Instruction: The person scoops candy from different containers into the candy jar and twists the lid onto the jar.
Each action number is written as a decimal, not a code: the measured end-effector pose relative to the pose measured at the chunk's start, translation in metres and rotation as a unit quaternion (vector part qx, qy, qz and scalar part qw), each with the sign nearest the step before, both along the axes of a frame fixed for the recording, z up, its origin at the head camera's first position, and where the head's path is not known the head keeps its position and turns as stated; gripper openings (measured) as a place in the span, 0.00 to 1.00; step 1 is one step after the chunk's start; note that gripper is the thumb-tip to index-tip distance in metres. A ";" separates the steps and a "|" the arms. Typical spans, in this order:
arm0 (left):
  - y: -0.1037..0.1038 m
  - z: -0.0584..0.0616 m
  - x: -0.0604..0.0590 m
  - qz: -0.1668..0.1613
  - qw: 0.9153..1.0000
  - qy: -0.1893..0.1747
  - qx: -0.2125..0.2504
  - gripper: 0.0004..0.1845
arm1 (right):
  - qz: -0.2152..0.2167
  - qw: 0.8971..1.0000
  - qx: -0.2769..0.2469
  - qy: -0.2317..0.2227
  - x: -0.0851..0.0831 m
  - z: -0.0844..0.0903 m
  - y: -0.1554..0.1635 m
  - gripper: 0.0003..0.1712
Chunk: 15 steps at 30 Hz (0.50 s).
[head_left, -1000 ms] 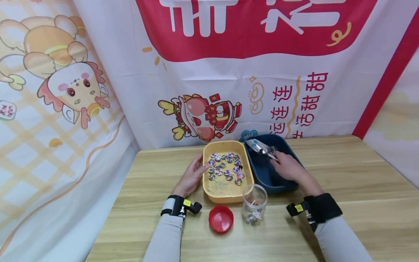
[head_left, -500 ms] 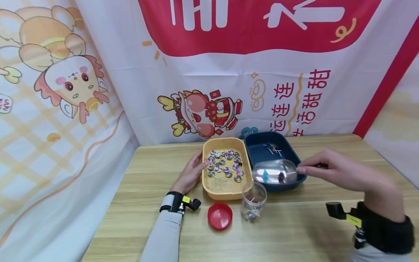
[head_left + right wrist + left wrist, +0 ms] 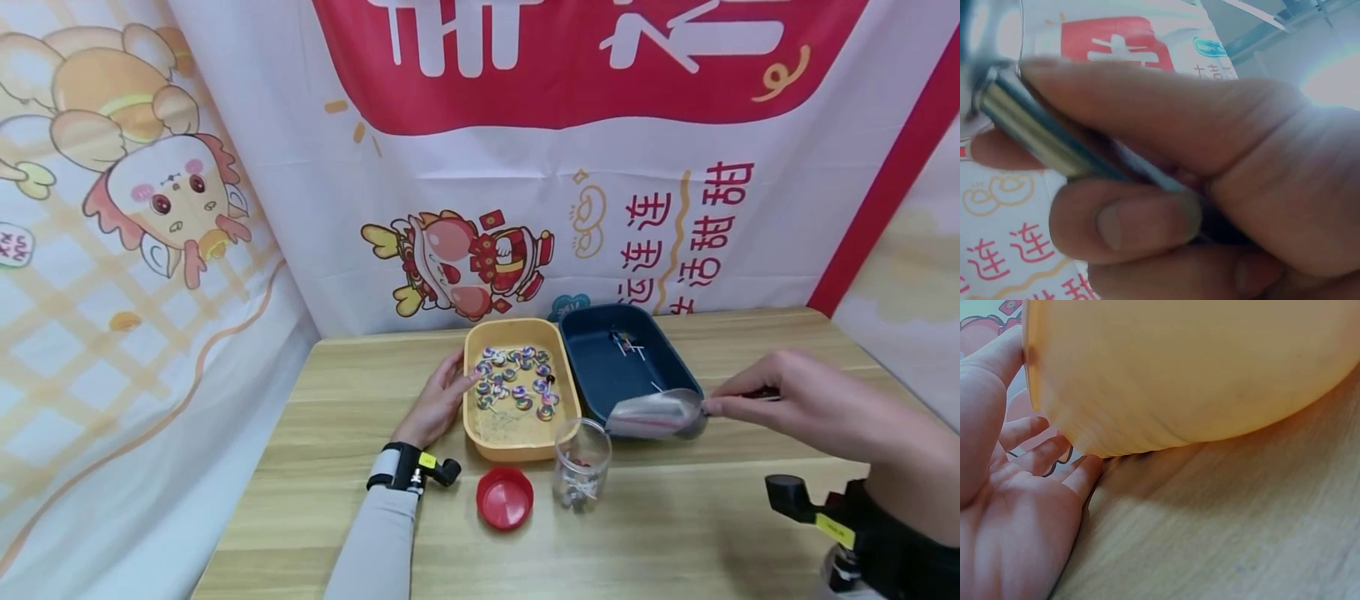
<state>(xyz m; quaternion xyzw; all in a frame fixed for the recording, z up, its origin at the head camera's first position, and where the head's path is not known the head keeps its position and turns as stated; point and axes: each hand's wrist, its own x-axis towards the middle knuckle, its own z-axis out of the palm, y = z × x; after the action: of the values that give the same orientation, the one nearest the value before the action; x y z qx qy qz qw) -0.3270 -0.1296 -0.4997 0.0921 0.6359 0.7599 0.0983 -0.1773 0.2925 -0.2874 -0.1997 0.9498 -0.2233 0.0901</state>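
My right hand (image 3: 795,408) grips the handle of a metal scoop (image 3: 652,415), seen close up as a shiny handle (image 3: 1054,134) in the right wrist view. The scoop is tipped sideways over the near end of a dark blue bin (image 3: 607,367), its lip by the rim of a clear plastic jar (image 3: 581,462). Small pieces with white sticks lie in the jar. My left hand (image 3: 438,404) holds the left side of a yellow bin (image 3: 517,454), thumb over the rim, other fingers (image 3: 1041,453) at its outer wall. Swirl-coloured lollipops (image 3: 522,392) lie in the yellow bin.
A red lid (image 3: 505,498) lies on the wooden table (image 3: 315,467), left of the jar. A few lollipops (image 3: 626,342) lie at the far end of the blue bin. A printed cloth (image 3: 450,167) hangs right behind the table.
My right hand has drawn the scoop out of the blue bin, back toward the jar, and tilted it. The blue and dark pieces seen in it earlier no longer show. My left hand stays put.
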 end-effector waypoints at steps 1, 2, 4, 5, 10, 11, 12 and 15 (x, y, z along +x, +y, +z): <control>0.000 0.000 0.000 0.000 1.000 0.001 -0.001 0.42 | -0.014 1.000 0.011 0.005 -0.002 -0.001 0.000 0.13; 0.000 0.001 0.000 0.001 1.000 0.002 -0.002 0.42 | -0.026 0.999 0.021 0.012 -0.005 -0.003 0.000 0.13; 0.000 0.000 0.000 0.002 1.000 0.002 -0.004 0.42 | -0.056 0.997 0.052 0.022 -0.013 -0.007 -0.002 0.12; 0.000 0.000 0.000 0.003 1.000 0.001 -0.004 0.42 | -0.067 0.995 0.067 0.022 -0.017 -0.010 -0.004 0.11; -0.001 -0.003 0.000 0.007 1.000 -0.009 0.000 0.41 | -0.095 0.989 0.113 -0.020 -0.038 -0.028 -0.024 0.13; -0.001 -0.004 0.000 0.007 1.000 -0.009 0.001 0.41 | -0.097 0.988 0.116 -0.023 -0.040 -0.031 -0.029 0.13; 0.000 -0.004 0.000 0.008 1.000 -0.012 0.000 0.41 | -0.101 0.987 0.119 -0.029 -0.043 -0.034 -0.033 0.13; 0.000 -0.004 -0.001 0.006 1.000 -0.009 0.000 0.41 | -0.118 0.984 0.127 -0.034 -0.047 -0.039 -0.043 0.13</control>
<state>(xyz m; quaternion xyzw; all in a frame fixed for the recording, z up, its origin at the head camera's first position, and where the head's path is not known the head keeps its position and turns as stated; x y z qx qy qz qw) -0.3285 -0.1293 -0.5041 0.0808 0.6358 0.7611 0.0994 -0.2246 0.2492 -0.3264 -0.0657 0.9837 -0.1165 0.1198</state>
